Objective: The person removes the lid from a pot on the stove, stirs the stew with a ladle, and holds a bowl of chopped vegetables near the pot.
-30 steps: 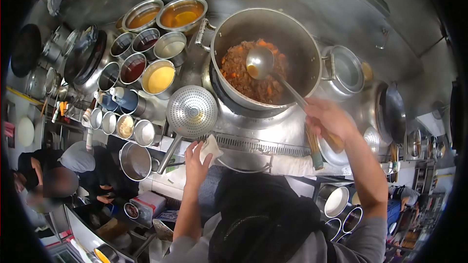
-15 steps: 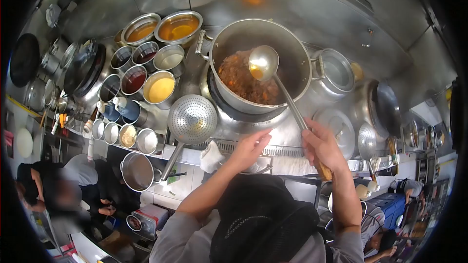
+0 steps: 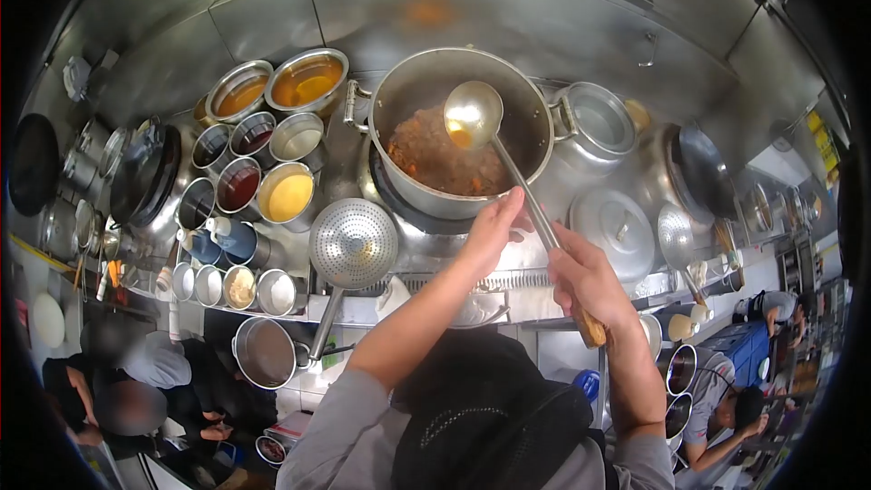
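My right hand [image 3: 588,279] is wrapped round the lower handle of a long metal ladle [image 3: 474,115], near its wooden end. The ladle's bowl, with a little yellowish liquid in it, is over the large pot [image 3: 390,156]. Inside the pot lies brown chopped food [image 3: 426,150] with orange pieces. My left hand [image 3: 496,229] is beside the upper part of the ladle handle, in front of the pot's near rim. Its fingers are bent and partly hidden behind the handle, so its grip is unclear.
A perforated skimmer [image 3: 354,243] lies left of the pot, beside containers of sauces [image 3: 286,196] and seasonings. Two metal bowls [image 3: 309,80] hold amber liquid. To the right are a round lid [image 3: 612,234] and a lidded pot [image 3: 594,118]. Other people are at both lower sides.
My left hand has moved from the counter's cloth up and right to the ladle handle. My right hand keeps hold of the ladle, whose bowl stays over the pot. The view has shifted.
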A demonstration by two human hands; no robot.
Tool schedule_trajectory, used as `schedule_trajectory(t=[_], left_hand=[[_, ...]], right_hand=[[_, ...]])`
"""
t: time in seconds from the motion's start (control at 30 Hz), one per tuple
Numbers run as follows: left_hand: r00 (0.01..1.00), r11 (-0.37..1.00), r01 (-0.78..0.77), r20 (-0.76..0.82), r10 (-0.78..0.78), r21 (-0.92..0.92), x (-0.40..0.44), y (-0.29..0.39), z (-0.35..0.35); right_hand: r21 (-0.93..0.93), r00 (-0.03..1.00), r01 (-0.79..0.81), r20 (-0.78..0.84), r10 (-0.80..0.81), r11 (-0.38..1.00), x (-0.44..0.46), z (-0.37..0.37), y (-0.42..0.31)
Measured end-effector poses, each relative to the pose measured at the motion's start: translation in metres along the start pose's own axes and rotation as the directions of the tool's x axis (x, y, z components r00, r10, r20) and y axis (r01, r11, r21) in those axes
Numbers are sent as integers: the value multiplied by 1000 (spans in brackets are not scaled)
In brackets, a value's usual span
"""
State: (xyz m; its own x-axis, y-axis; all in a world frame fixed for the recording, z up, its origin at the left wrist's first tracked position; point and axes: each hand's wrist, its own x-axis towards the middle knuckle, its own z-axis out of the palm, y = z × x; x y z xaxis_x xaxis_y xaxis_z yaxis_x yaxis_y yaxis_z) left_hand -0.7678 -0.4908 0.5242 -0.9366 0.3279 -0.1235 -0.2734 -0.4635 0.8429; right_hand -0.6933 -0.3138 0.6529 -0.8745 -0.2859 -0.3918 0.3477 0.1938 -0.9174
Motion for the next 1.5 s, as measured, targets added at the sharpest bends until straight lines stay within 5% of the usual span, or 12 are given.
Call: schedule_trajectory(t=[0.3,0.57,0.67,0.7,0.73,0.77,0.83,1.0,1.07,1.27,1.4,1.5], left_hand=[[998,935,-8,56,29,-355,7,2,6],[991,959,-128,-61,116,-251,10,-20,12],[979,978,-168,-138,150,-126,15,-32,22],[970,983,-176,-180,165,-45,15,-38,27],[969,983,-179,-181,169,-41,18,-42,33],[956,977,-214,-207,207,-8,18,-45,42],[944,973,-218,-236,231,79,14,-50,53],[956,911,-127,-197,218,392,-18,-70,33],[726,250,-239,2,687,938,-43,-101,-7],[492,136,509,-417,764,850,-161,-166,-118],[603,103,548,-478,639,830,-189,-207,-171],[632,270,508,-567,528,818,-188,-211,-180]], right_hand=[[158,1000,-23,-2,23,987,-14,10,-2],[288,996,-29,92,3,957,-8,-18,24],[84,998,-21,69,15,996,-2,-34,43],[-283,998,69,6,-70,957,-4,-38,47],[-614,984,126,-24,-178,779,-3,-41,49],[-614,984,128,-21,-178,779,-4,-42,55],[-927,849,110,-100,-518,359,-5,-45,63],[-921,886,72,-118,-448,383,-30,-72,41],[-935,877,96,-83,-473,342,-44,-86,29],[-956,837,184,31,-546,228,-85,-121,0],[-950,830,225,72,-553,215,-106,-125,-20],[-952,813,245,96,-574,186,-119,-122,-28]])
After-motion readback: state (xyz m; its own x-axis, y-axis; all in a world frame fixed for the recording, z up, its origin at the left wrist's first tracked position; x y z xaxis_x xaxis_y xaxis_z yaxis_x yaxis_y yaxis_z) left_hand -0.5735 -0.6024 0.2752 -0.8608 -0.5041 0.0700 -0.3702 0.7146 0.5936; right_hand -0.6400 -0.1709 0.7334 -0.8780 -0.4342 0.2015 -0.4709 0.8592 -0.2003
